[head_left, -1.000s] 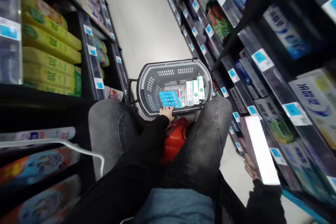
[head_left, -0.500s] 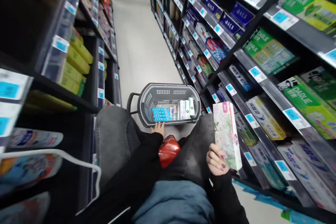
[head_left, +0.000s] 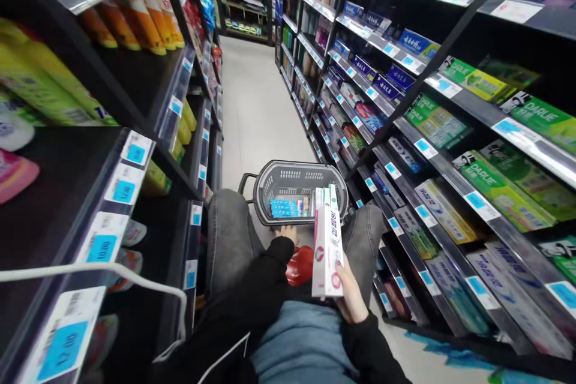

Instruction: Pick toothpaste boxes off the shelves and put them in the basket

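Blue garment [head_left: 299, 342]: nearest to us, between two black sleeves.
White cord [head_left: 112, 267]: at the near left, running in from the left edge and bending towards us.
Pink-and-white box [head_left: 328, 246]: one, in the air over the lap; long axis near to far, almost straight; we read its far end as pointing at the basket [head_left: 299, 163], its near end at the blue garment; pink side facing left, lettered white face upward.
Right hand [head_left: 352, 293]: at the near right corner of the pink-and-white box, most of whose length extends beyond the fingers, far and to their left; thumb along the right edge, pinching against fingers that we find mostly hidden.
Red bag [head_left: 300, 265]: shiny, left of the pink-and-white box, between the grey-trousered legs [head_left: 230, 228].
Left hand [head_left: 287, 233]: at the basket's near rim; we cannot tell whether its fingers grip or merely rest.
Basket contents: blue boxes [head_left: 284, 209] in a stack, left; white-and-green cartons [head_left: 333, 193], right, partly hidden from us by the pink-and-white box.
Right shelving [head_left: 483, 201]: price-tagged tiers of cartons, green ones lettered DARLIE among them.
Left shelving [head_left: 58, 162]: bottles, yellow and orange among them, which we see above blue-and-white tags.
Far shelving [head_left: 245, 9]: across the aisle's end.
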`<action>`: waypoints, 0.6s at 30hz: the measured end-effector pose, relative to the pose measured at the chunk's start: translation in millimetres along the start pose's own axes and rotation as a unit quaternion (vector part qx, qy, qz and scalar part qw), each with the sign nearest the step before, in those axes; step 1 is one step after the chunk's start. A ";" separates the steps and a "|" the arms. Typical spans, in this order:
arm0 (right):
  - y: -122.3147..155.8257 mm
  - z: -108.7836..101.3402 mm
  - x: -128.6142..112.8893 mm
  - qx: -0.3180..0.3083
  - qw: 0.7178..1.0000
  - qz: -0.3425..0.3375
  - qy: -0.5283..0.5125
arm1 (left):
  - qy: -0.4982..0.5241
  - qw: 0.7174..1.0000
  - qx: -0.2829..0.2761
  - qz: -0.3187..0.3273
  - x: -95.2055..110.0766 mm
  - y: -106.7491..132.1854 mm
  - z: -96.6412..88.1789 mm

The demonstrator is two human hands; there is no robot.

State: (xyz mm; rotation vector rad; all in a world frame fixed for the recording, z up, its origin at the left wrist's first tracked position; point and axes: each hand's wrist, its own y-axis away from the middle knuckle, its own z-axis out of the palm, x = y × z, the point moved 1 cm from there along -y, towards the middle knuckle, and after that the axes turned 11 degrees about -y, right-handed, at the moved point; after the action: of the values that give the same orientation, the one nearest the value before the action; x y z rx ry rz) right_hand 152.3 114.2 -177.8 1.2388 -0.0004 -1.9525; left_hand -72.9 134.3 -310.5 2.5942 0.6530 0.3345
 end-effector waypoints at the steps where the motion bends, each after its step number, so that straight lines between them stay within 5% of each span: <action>1: -6.8 -2.9 -4.9 0.031 0.995 -0.048 0.088 | -0.001 1.000 0.002 -0.020 -4.9 -2.9 0.1; 3: -28.1 -7.7 -22.7 0.086 0.950 -0.098 0.282 | -0.001 0.998 0.006 -0.057 -14.9 -9.2 0.1; 6: -81.6 -11.2 -54.7 0.153 0.823 -0.048 0.545 | 0.002 0.995 0.002 -0.101 -26.6 -18.9 3.1; 10: -179.5 -20.3 -73.5 0.196 0.679 0.032 0.706 | -0.018 0.991 -0.009 -0.132 -38.9 -37.0 7.9; 14: -269.9 -46.2 -61.2 0.212 0.618 0.100 0.750 | -0.057 0.996 -0.035 -0.055 -71.8 -70.2 1.8; 18: -331.6 -72.8 -42.0 0.233 0.610 0.139 0.745 | -0.077 0.990 -0.101 0.058 -113.3 -105.9 -2.1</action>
State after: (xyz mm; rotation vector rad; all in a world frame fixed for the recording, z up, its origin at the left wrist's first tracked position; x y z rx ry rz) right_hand 9.2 393.0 -314.9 2.6515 0.1424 -0.1380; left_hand -212.2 162.5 -372.5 2.4377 0.3941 0.2211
